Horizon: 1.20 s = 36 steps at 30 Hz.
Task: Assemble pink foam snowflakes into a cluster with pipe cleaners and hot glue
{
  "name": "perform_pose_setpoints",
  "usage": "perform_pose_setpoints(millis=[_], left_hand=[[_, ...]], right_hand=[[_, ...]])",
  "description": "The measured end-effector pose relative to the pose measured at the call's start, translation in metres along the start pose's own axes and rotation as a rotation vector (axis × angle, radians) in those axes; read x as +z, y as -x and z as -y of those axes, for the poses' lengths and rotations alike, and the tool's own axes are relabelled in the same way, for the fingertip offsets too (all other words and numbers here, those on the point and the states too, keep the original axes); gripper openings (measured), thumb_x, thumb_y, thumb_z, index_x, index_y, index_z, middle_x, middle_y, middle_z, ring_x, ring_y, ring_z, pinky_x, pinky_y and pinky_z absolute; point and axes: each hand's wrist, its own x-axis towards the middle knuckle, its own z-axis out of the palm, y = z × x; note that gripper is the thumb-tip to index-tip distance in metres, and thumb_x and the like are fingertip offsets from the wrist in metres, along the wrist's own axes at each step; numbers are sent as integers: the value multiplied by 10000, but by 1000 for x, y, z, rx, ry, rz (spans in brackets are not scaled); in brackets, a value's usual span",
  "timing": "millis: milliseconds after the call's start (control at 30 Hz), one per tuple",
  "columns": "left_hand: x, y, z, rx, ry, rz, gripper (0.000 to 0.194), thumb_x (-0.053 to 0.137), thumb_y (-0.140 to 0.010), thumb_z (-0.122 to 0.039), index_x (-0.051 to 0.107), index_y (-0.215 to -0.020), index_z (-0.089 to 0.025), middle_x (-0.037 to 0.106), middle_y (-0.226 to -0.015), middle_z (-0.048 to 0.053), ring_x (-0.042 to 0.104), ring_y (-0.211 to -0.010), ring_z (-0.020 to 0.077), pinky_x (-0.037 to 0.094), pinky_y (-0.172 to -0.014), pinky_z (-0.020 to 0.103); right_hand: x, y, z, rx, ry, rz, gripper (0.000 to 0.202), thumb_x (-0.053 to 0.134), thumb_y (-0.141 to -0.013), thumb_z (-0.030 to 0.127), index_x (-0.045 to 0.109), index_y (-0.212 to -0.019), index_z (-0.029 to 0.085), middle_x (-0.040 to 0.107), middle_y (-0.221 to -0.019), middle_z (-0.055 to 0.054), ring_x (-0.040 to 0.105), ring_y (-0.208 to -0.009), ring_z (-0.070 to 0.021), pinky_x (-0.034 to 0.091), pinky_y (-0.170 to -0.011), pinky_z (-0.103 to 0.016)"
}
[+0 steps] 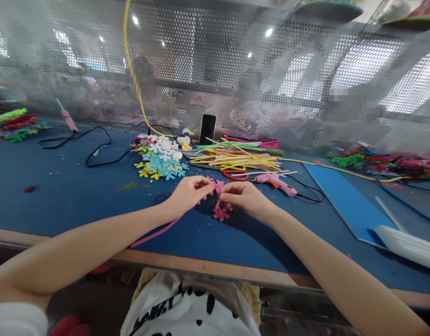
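Note:
Both my hands meet over the blue tabletop, near its front edge. My left hand pinches the left side of a pink pipe-cleaner flower piece. On the piece's right side, the fingers of my right hand are closed on it too. A second pink flower hangs or lies just below my right fingertips, with a short pink stem running up to them. From under my left wrist a long pink pipe cleaner extends toward the table edge. My fingers hide part of the piece.
Beyond my hands are a pile of finished flowers, loose pipe cleaners, orange-handled scissors, a pink glue gun and a phone. A blue board lies right. Black cords cross the table.

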Motion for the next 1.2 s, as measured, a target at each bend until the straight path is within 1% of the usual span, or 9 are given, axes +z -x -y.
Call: perform_pose_setpoints(millis=[167,267,333,567,733,833,933,1067,1200], left_hand=[[1,-1,1,5,23,2,273,664,-807,-425,669,-856,-156,650,-725,9,563,-585,110,436,-448,185],[2,-3,1,-30,43,-33,254,664,-801,-403,661,-850,-154,613,-671,-6,547,-553,108,443,-442,195],[3,-3,0,-48,63,-32,238,654,-808,-388,661,-844,-153,608,-658,-9,541,-544,107,451,-445,200],[2,0,-6,-16,72,-36,248,670,-803,-393,675,-857,-151,639,-724,-6,542,-567,98,470,-481,205],[1,-1,-3,30,20,-7,279,688,-806,-406,698,-892,-142,688,-768,25,585,-612,118,497,-528,221],[0,-2,1,50,-19,0,298,676,-834,-386,694,-1004,-142,718,-805,46,631,-653,139,513,-548,227],[-3,-4,1,83,-76,-34,304,655,-859,-332,672,-1101,-149,717,-790,40,648,-662,146,507,-547,220],[-7,-5,-3,128,-194,-93,200,639,-856,-270,717,-987,-141,716,-779,39,625,-626,131,492,-572,227],[-7,-6,-3,164,-246,-123,182,639,-847,-259,732,-955,-145,710,-745,27,634,-654,143,494,-624,242]], right_hand=[[4,0,1,4,-21,-41,321,876,-676,410,709,-785,157,644,-630,24,562,-550,-91,462,-561,-239],[3,-1,1,-1,-60,-58,312,872,-688,408,720,-798,159,654,-655,25,562,-549,-79,446,-560,-227],[2,-1,0,12,-95,-72,310,880,-681,399,729,-808,160,657,-674,27,564,-554,-73,443,-568,-223],[4,-2,0,11,-165,-104,313,906,-642,385,726,-782,171,663,-691,23,563,-580,-80,450,-605,-241],[1,-2,-3,-5,-165,-78,292,879,-697,401,721,-802,179,664,-697,19,558,-594,-82,441,-607,-237],[1,-3,-4,-12,-159,-52,285,848,-745,416,709,-814,177,653,-689,19,542,-583,-77,426,-583,-225],[3,-2,-2,-8,-178,-18,287,834,-767,416,692,-823,174,656,-704,13,557,-609,-81,445,-609,-219],[6,1,2,38,-212,39,312,852,-744,405,677,-850,169,643,-713,11,564,-630,-92,462,-626,-224],[5,3,4,42,-213,81,302,789,-807,428,645,-767,165,617,-708,3,553,-632,-97,446,-608,-226]])
